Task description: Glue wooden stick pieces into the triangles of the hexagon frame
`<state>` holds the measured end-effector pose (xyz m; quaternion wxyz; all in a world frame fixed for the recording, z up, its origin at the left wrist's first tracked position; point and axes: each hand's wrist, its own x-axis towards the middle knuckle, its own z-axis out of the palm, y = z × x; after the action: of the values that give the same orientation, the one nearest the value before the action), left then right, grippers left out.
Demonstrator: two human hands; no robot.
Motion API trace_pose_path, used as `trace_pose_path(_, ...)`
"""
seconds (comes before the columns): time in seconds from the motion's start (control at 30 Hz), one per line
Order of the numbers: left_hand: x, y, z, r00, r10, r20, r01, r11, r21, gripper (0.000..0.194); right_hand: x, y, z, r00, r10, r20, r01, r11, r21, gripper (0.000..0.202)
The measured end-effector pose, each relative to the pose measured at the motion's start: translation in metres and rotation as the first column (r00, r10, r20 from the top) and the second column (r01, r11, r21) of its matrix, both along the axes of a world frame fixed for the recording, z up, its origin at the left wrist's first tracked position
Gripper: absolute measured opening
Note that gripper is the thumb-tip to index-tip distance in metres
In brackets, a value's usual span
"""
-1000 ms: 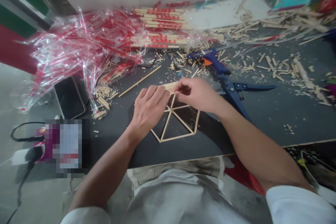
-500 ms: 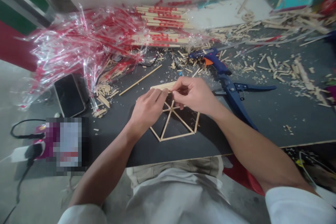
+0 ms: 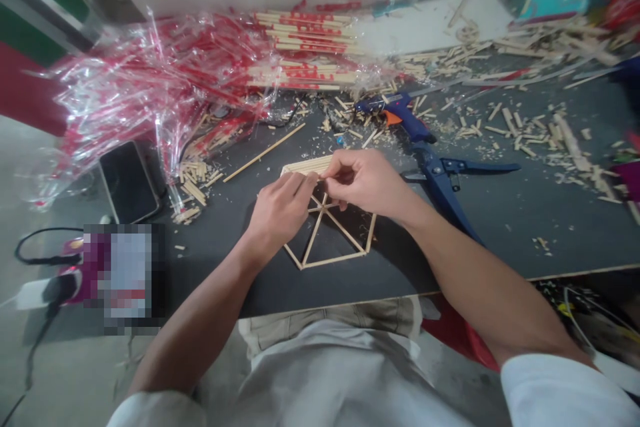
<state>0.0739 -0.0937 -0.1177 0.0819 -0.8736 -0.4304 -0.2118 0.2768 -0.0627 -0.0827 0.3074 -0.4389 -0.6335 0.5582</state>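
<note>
A six-sided frame of thin wooden sticks (image 3: 333,257) with crossing spokes lies flat on the dark table. Its far section is covered by several sticks (image 3: 306,165) laid side by side. Over the left far part of the frame, my left hand (image 3: 283,207) is closed, fingers bent down at the inner edge of those sticks. My right hand (image 3: 365,181) pinches close by, its thumb and index finger almost touching the left fingertips. Both appear to hold a short wooden stick there, mostly hidden by the fingers.
A blue glue gun (image 3: 400,112) and blue-handled cutters (image 3: 440,177) lie to the right. Red-and-clear plastic wrappers (image 3: 150,80) with bundled sticks (image 3: 310,33) cover the back left. One loose stick (image 3: 264,152), cut scraps (image 3: 515,123) and a phone (image 3: 129,181) also lie on the table.
The view has shifted slightly, so everything sits a little further left. Both hands keep nearly the same pose at the frame's far section.
</note>
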Motion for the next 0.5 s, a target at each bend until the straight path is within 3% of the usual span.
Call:
trace_pose_path(0.23, 0.0017, 0.0000, 0.0021, 1.000, -0.010, -0.003, 0.010, 0.998, 0.067, 0.032, -0.0007, -0.0020, 0.0022, 0.999, -0.020, 0.025, 0.021, 1.000, -0.014, 0.010)
trace_pose_path(0.5, 0.0051, 0.0003, 0.0030, 0.999, 0.028, 0.023, -0.029, 0.999, 0.042, 0.032, -0.0027, -0.0024, 0.0048, 0.999, -0.054, 0.009, 0.054, 0.999, -0.010, 0.011)
